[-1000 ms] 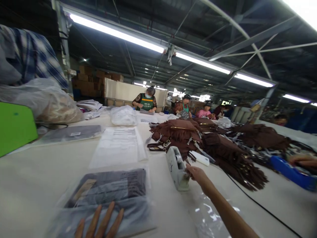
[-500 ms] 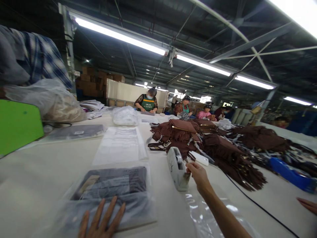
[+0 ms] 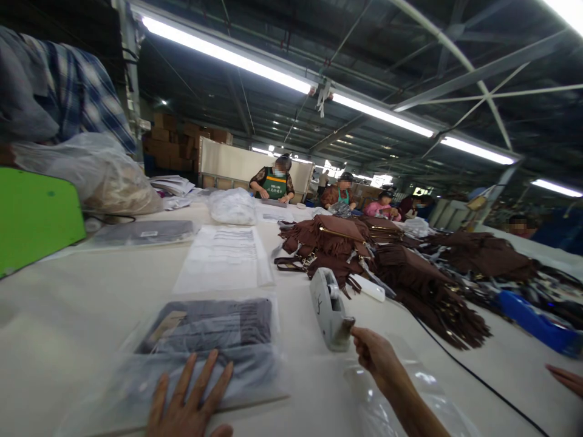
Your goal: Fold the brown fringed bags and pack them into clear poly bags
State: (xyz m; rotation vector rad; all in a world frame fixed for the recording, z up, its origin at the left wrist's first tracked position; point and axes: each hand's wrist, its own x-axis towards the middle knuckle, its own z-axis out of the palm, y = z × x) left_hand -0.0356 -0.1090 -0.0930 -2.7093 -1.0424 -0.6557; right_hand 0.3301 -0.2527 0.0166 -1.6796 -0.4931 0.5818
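Observation:
My left hand point(image 3: 194, 397) lies flat with fingers spread on a clear plastic bag point(image 3: 268, 379). Inside the bag is a folded dark grey item point(image 3: 204, 325) with a tan tag point(image 3: 167, 325). At the front end of a grey tape dispenser point(image 3: 325, 312), my right hand point(image 3: 376, 355) is closed in a pinch at the cutting edge, on the tape end; the tape itself is barely visible. Beneath my right wrist lies an unfilled clear plastic bag point(image 3: 364, 394).
Brown fringed bags point(image 3: 410, 273) are heaped on the right, near a white flat object point(image 3: 368, 287), a blue tape dispenser point(image 3: 537, 321) and a black cable point(image 3: 473, 373). White sheets point(image 3: 218, 258) lie ahead. Another person's hand point(image 3: 565, 377) shows at the right edge; co-workers sit beyond.
My right hand has moved slightly down and toward me at the dispenser's end, still pinching. My left hand stays flat on the bag. The view has shifted slightly.

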